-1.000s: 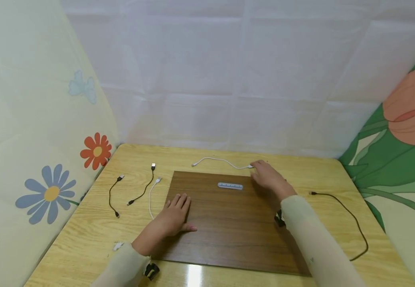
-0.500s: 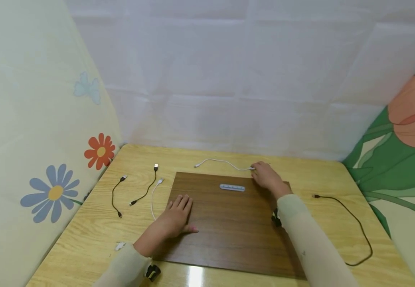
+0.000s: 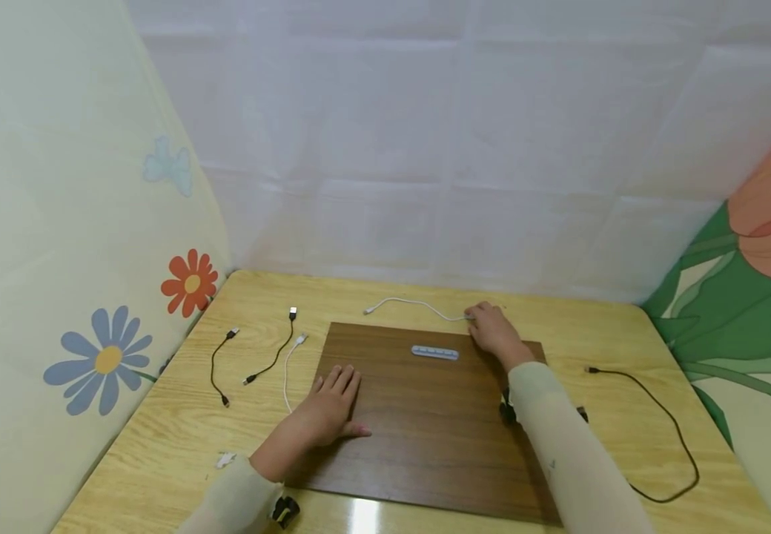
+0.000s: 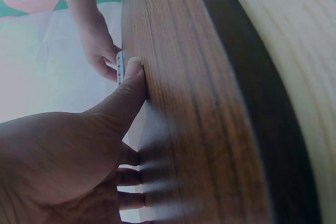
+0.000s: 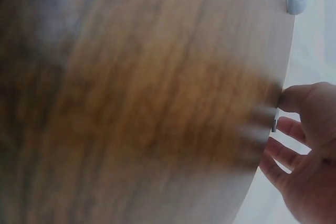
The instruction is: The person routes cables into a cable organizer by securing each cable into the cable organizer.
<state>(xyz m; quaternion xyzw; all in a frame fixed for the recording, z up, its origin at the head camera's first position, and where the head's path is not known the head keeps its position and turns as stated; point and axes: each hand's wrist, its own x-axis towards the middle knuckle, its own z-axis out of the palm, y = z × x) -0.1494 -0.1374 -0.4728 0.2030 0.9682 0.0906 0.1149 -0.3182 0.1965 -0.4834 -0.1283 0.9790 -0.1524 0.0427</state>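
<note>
My left hand (image 3: 328,411) rests on the left part of a brown wooden board (image 3: 412,437), fingers spread and straight, thumb pointing inward. In the left wrist view the fingertips and thumb of this left hand (image 4: 68,161) meet the board's surface. Beyond the board's far edge, my right hand (image 3: 492,330) pinches the right end of a white USB cable (image 3: 412,301). The right wrist view shows the metal plug (image 5: 274,125) at the thumb and index finger of the right hand (image 5: 315,135). A light blue cable-holder strip (image 3: 435,352) lies on the board near its far edge.
Left of the board lie a black cable (image 3: 213,371), another black cable (image 3: 275,357) and a white cable (image 3: 286,374). A long black cable (image 3: 666,408) curves on the right. A small white scrap (image 3: 225,460) sits near the left sleeve. A white sheet (image 3: 372,222) hangs behind the table.
The head view has shifted slightly. My right hand has moved a little left, covering more of the white cable's plug. A black plug now shows beside the right sleeve. The left hand stays put.
</note>
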